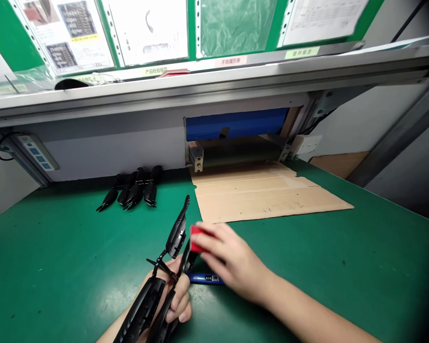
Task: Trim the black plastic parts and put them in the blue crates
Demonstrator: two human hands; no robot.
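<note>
My left hand (177, 297) grips a sprue of black moulded plastic parts (153, 286) low at the centre; thin runners join the long ribbed pieces, and one part points up toward the back. My right hand (229, 262) holds a small red tool (199, 237) against the upper part of the sprue. Under my right hand a blue pen-like object (203, 278) lies on the green mat (57, 267).
Several loose black parts (134, 191) lie in a row at the back left. A flat cardboard sheet (264, 193) lies in front of a conveyor opening with a blue cover (236, 124). A power strip (37, 152) and posted documents (71, 31) sit above.
</note>
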